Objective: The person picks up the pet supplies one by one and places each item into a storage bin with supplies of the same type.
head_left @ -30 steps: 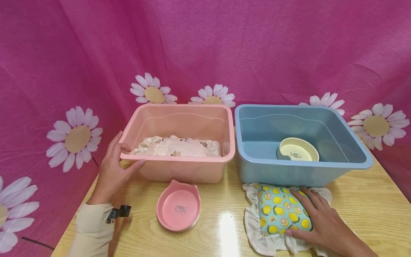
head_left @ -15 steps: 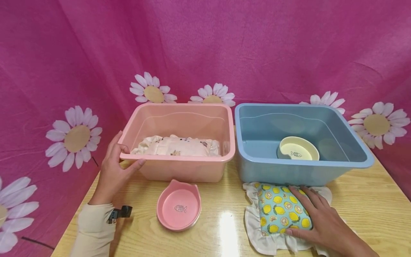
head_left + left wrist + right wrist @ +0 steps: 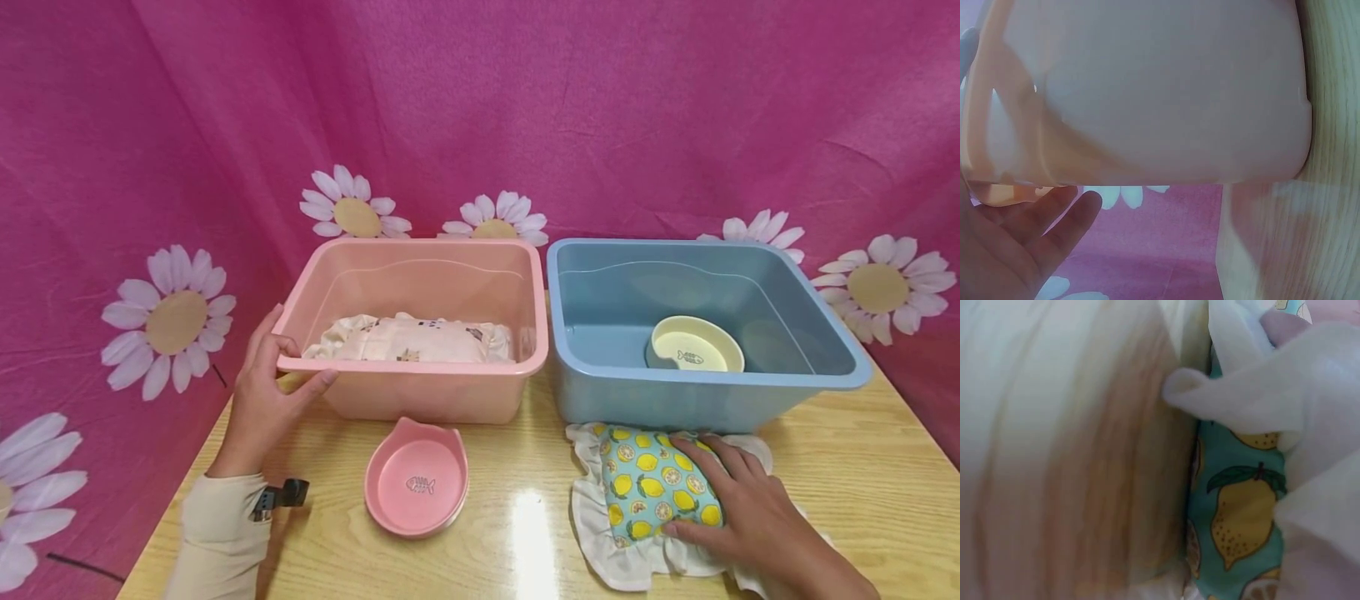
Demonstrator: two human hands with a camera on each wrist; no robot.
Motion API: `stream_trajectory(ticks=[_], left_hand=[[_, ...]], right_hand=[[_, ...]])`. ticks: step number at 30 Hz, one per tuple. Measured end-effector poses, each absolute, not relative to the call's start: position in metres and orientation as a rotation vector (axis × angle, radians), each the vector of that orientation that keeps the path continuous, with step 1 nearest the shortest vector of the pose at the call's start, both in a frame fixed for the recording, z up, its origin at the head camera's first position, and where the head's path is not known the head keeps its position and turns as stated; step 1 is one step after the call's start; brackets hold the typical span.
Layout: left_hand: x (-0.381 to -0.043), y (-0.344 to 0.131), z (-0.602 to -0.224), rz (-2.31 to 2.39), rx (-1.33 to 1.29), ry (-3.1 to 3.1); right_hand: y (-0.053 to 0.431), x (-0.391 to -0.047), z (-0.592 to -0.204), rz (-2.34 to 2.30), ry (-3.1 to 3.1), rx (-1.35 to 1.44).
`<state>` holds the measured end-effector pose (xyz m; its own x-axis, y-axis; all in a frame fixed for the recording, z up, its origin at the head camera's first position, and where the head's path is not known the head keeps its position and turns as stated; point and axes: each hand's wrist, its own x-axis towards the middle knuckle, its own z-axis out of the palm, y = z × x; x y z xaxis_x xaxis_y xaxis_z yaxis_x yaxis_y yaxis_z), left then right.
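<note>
At the near left corner of a pink plastic tub (image 3: 423,396), my left hand (image 3: 258,408) grips the rim, thumb on the front and fingers along the side. The left wrist view has the tub's side wall (image 3: 1172,94) with two fingers (image 3: 1063,231) beside it. A cream printed cushion (image 3: 427,342) with ruffled edges lies in this tub. My right hand (image 3: 757,517) rests with spread fingers on a lemon-print cushion (image 3: 641,483) with a white frill, on the table. Close up in the right wrist view are its lemon fabric (image 3: 1241,512) and frill (image 3: 1329,412).
A blue plastic tub (image 3: 675,408) stands right of the pink one, with a cream fish-print bowl (image 3: 705,346) inside. On the wooden table (image 3: 510,517), a pink cat-eared bowl (image 3: 416,492) sits before the pink tub. Magenta daisy-print cloth (image 3: 600,125) hangs behind and at the sides.
The right thumb has shifted slightly up the lemon cushion. The left hand keeps its place on the pink tub, and the tubs and bowls stay put.
</note>
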<state>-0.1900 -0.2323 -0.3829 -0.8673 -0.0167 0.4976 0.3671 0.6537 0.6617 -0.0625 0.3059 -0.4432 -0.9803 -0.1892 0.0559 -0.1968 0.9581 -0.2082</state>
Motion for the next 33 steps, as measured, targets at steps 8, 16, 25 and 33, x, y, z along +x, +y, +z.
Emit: stream_trajectory(ticks=[8, 16, 25, 33], left_hand=[[-0.1897, -0.2301, -0.3833, -1.118, -0.254, -2.404], [-0.1897, -0.2300, -0.3836, -1.121, -0.248, -2.398], [-0.1907, -0.2301, -0.3843, -1.127, -0.256, -2.372], [-0.1908, -0.2301, -0.3853, -1.140, -0.248, -2.371]], right_hand=[[0.3064, -0.0640, -0.4442, 0.351, -2.995, 0.374], [0.3069, -0.0659, -0.4451, 0.358, -3.018, 0.369], [0.3048, -0.0654, -0.4462, 0.382, -2.951, 0.392], [0.3035, -0.0658, -0.4448, 0.374, -3.053, 0.314]])
